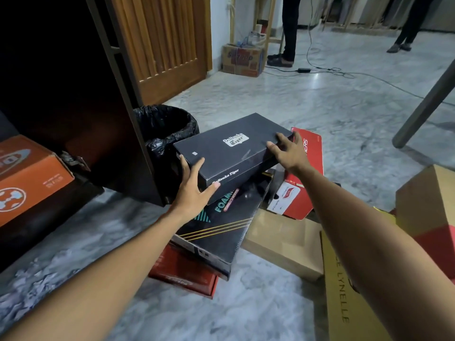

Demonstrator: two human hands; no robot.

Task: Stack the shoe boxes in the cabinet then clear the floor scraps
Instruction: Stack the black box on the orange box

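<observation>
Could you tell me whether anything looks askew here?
Yes: the floor pile. The black Onitsuka Tiger box lies skewed across the Skechers box, which overhangs a red box beneath.

Black-lined bin [170, 129], cable [344, 72], two bystanders' legs [288, 33]

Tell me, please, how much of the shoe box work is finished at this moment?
Done: one orange cardboard shoe box already lies in the dark wooden cabinet. In hand: the left hand and right hand grip the black Onitsuka Tiger shoe box at its two ends. Left: the black Skechers box, the red boxes and the brown cardboard boxes wait on the grey marble floor.
</observation>
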